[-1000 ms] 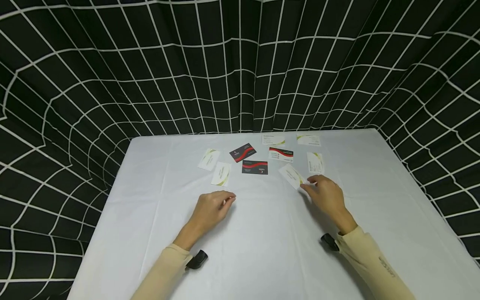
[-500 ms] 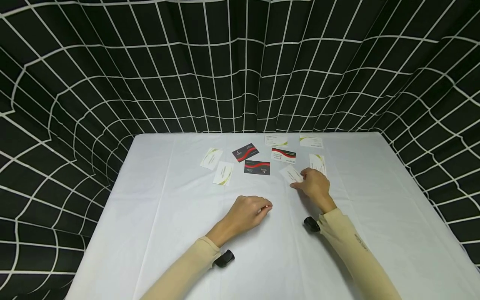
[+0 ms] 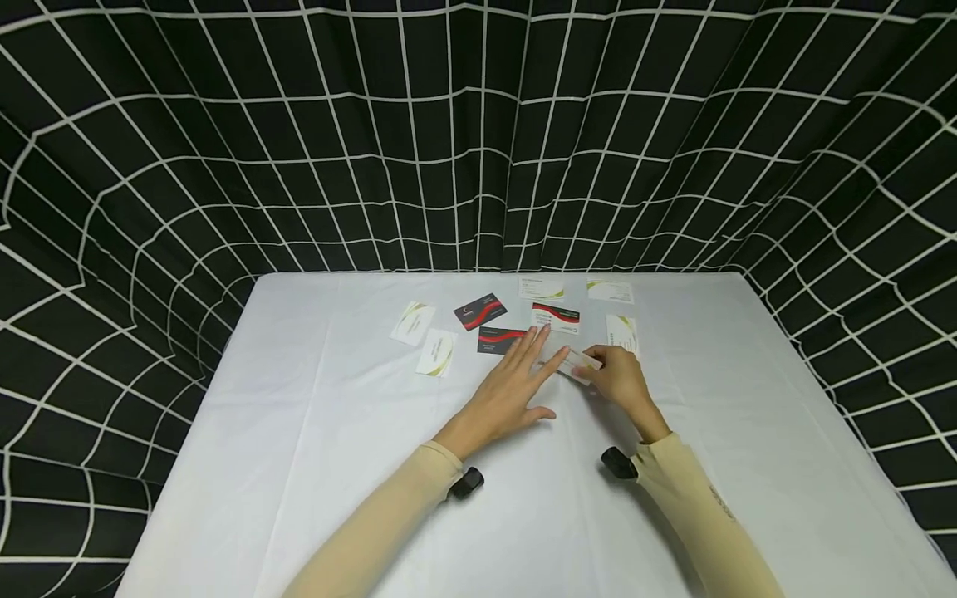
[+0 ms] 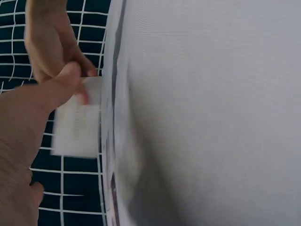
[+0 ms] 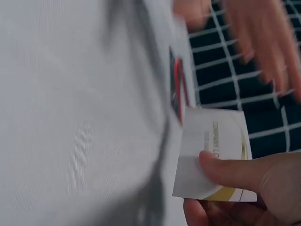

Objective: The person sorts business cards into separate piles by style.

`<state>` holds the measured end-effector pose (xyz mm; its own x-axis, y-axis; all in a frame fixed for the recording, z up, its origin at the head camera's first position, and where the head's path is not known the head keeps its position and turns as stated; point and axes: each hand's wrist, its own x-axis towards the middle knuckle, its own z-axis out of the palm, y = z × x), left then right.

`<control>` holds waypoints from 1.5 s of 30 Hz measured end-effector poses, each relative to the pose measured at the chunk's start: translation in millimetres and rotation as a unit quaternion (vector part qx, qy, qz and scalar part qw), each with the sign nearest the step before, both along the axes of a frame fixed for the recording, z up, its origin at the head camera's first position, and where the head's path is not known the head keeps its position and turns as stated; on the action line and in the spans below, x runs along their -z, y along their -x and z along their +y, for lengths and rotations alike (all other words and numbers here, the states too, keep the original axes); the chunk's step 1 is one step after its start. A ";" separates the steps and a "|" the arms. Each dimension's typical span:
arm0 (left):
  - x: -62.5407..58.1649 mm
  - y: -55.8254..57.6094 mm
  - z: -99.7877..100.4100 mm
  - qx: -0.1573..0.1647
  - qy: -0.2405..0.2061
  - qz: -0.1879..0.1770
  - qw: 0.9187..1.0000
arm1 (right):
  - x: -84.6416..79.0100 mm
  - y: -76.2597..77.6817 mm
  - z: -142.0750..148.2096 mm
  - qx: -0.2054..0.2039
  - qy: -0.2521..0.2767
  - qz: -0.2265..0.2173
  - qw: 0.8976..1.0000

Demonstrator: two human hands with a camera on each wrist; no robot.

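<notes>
A white business card with a yellow-green curve (image 3: 577,365) is pinched between thumb and fingers of my right hand (image 3: 620,382). In the right wrist view the thumb presses on the printed face of that card (image 5: 211,129), which is tilted up off the table. My left hand (image 3: 504,399) is just left of it, fingers straight and spread, the fingertips near the card's left end; whether they touch it I cannot tell. Beyond those fingertips lie a black card with a red wave (image 3: 495,340), partly covered by them, and a white card with a black and red band (image 3: 556,318).
Two white cards (image 3: 437,353) (image 3: 412,322) lie on the left, beside another black card (image 3: 480,311). At the back are two more white cards (image 3: 542,287) (image 3: 609,290), and one (image 3: 622,332) sits behind the right hand. A grid-patterned black curtain (image 3: 493,166) surrounds the white-covered table (image 3: 299,465).
My right hand has taken hold of the white card and raised it off the table. The left hand has come rightward and forward, its fingers going from bunched to spread.
</notes>
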<state>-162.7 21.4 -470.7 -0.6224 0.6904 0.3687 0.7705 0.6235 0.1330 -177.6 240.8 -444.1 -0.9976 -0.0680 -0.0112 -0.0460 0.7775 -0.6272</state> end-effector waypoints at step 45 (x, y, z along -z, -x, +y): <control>13.1 -30.5 -117.1 -0.332 -0.127 -0.202 0.913 | 24.7 -14.3 -144.8 -0.058 -0.038 -0.074 0.995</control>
